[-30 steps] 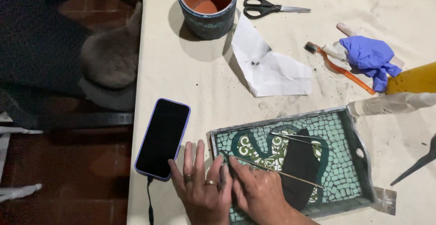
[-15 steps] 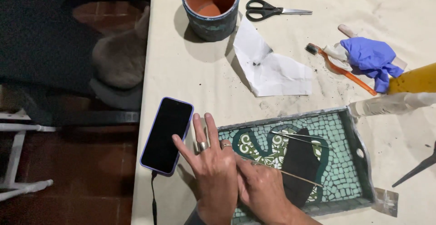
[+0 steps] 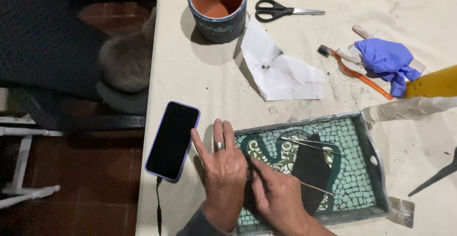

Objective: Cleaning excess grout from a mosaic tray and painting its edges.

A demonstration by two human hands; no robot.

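A person's left hand (image 3: 223,174) lies flat, fingers spread, steadying the mosaic tray (image 3: 366,136) at the table's near edge beside a smartphone (image 3: 172,140), while the right hand (image 3: 276,198) pinches a thin wooden stick (image 3: 316,188); light, slow strokes would spare the tiles.
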